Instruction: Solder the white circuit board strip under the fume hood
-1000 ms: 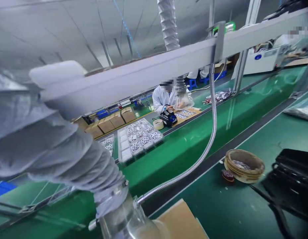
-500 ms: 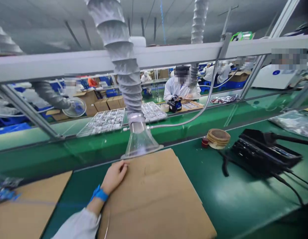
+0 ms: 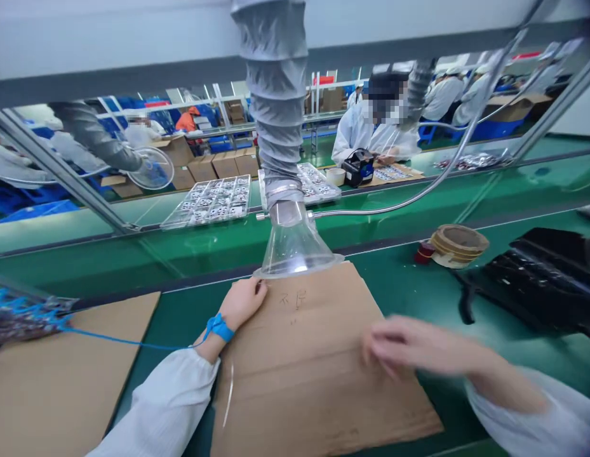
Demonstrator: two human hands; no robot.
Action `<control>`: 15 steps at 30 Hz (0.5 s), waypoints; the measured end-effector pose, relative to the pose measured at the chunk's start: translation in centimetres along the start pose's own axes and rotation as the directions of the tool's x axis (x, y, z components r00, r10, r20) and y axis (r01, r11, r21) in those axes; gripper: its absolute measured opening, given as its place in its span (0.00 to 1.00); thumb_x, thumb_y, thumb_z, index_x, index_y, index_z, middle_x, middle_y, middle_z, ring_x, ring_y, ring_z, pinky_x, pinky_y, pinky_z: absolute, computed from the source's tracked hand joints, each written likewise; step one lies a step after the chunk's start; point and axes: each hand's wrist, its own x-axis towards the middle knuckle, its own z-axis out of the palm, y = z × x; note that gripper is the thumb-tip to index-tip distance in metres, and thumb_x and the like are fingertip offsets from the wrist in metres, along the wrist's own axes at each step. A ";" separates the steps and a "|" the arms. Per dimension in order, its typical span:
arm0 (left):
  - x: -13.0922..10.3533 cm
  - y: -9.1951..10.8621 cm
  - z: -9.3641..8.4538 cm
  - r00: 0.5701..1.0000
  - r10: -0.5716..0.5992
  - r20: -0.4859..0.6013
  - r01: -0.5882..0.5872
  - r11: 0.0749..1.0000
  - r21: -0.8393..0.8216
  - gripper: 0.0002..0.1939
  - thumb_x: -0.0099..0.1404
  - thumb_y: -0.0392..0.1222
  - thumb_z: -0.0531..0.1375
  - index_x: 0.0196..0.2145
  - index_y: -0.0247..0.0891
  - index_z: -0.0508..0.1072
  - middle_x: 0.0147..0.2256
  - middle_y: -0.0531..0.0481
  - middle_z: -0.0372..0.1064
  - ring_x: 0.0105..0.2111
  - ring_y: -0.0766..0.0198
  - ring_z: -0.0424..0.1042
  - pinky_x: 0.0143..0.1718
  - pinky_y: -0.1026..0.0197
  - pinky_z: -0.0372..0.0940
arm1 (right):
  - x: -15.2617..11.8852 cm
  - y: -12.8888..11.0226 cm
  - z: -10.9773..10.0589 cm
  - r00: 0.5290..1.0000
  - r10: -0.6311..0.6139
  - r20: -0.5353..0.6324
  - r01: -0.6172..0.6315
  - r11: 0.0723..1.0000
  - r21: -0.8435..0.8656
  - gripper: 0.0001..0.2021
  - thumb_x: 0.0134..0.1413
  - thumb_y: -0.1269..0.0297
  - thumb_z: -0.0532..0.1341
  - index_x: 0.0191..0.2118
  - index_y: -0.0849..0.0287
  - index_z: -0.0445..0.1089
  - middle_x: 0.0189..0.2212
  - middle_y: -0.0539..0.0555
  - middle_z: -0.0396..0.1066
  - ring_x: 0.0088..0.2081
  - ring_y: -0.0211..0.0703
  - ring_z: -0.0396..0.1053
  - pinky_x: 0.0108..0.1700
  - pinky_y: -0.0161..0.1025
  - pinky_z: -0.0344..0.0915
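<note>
A brown cardboard sheet lies on the green bench in front of me, with pencil-like marks near its far edge. My left hand, a blue wrist strap behind it, rests at the sheet's far left corner. Its fingers are curled in, and whatever may be in them is hidden. Over the sheet's right side is my right hand, smeared by motion; its grip cannot be made out. The clear hood of a grey ribbed duct hangs just beyond the sheet's far edge.
Tape rolls, a small red item and a black device with cables stand on the right. Another cardboard sheet lies left, and a coiled blue cord runs to my wrist. A co-worker sits opposite.
My right hand has come into view over the sheet's right side. The view has tilted down and shifted. My left hand stays at the sheet's far left corner.
</note>
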 end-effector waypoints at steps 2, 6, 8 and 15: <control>0.8 0.3 0.1 1.000 0.011 -0.010 -0.011 1.000 0.008 0.16 0.75 0.44 0.52 0.46 0.40 0.80 0.39 0.43 0.81 0.41 0.51 0.80 0.42 0.57 0.67 | 6.5 -1.1 -2.7 0.962 -0.002 -0.272 -0.041 0.987 -0.153 0.21 0.73 0.46 0.54 0.36 0.59 0.69 0.27 0.54 0.72 0.29 0.44 0.70 0.36 0.41 0.66; 1.2 0.5 0.7 0.998 0.050 -0.031 -0.050 0.999 -0.001 0.19 0.78 0.47 0.51 0.51 0.41 0.80 0.49 0.43 0.81 0.51 0.50 0.79 0.50 0.56 0.70 | 15.6 -1.2 -4.0 0.808 -0.291 -0.512 -0.004 0.866 -0.500 0.10 0.70 0.65 0.55 0.34 0.57 0.67 0.34 0.56 0.75 0.35 0.46 0.69 0.41 0.42 0.64; 1.0 0.4 0.9 0.997 0.075 -0.016 -0.075 0.997 -0.009 0.19 0.79 0.48 0.51 0.49 0.41 0.80 0.48 0.44 0.81 0.51 0.52 0.78 0.53 0.56 0.70 | 17.0 -0.4 -3.6 0.780 -0.383 -0.496 0.049 0.826 -0.562 0.08 0.68 0.66 0.56 0.35 0.56 0.68 0.37 0.56 0.76 0.39 0.48 0.70 0.44 0.42 0.63; 0.7 0.0 0.6 0.998 0.060 0.022 -0.060 0.998 0.033 0.20 0.79 0.51 0.52 0.52 0.42 0.80 0.44 0.45 0.82 0.43 0.53 0.79 0.48 0.57 0.70 | 16.2 1.9 -3.0 0.823 -0.423 -0.378 0.053 0.721 -0.691 0.14 0.71 0.63 0.54 0.32 0.58 0.68 0.28 0.53 0.69 0.29 0.41 0.61 0.34 0.41 0.52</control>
